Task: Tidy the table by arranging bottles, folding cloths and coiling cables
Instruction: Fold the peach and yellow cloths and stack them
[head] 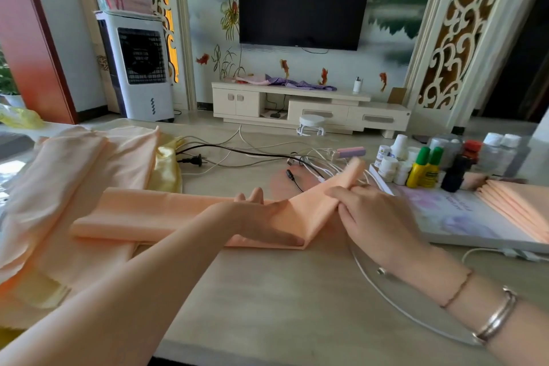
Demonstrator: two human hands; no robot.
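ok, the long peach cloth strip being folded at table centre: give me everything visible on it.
The long peach cloth strip is smooth, thin woven-looking fabric, already folded lengthwise into a narrow band. It lies flat across the pale table, its left end over a looser peach cloth pile. The left hand presses flat on it near a crease; the right hand pinches the right end, lifted and angled up over the tangled cables.

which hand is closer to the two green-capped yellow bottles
Right. The right hand grips the cloth's raised end just left of the bottles; the left hand presses the cloth farther left.
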